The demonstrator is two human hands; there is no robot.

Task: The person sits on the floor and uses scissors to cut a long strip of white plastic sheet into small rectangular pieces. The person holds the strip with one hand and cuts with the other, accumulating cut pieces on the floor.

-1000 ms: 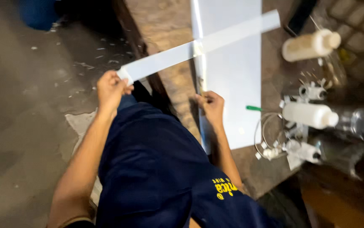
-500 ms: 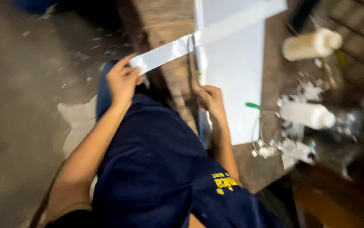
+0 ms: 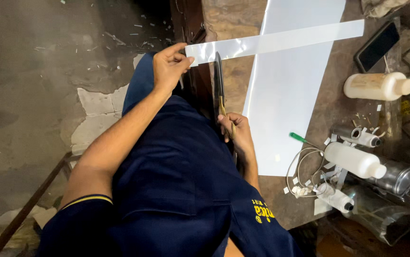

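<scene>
Since a second ago the left hand (image 3: 170, 66) has drawn in along the white strip (image 3: 281, 42), and the picture, blurred half a second back, has settled sharp; scissors (image 3: 219, 83) now show clearly at the strip's lower edge.

From the head camera: the left hand pinches the strip's near end between thumb and fingers, holding it taut across the big white sheet (image 3: 286, 95) on the table (image 3: 328, 104). Below the strip, the right hand (image 3: 236, 131) is closed around the scissors' brass handles, blades pointing up at it — whether they have bitten in, I cannot tell.

It looks like the cutting step; the next move seems to call for steady tension and a square snip. Bottles (image 3: 378, 85) stand well beyond the sheet.
</scene>
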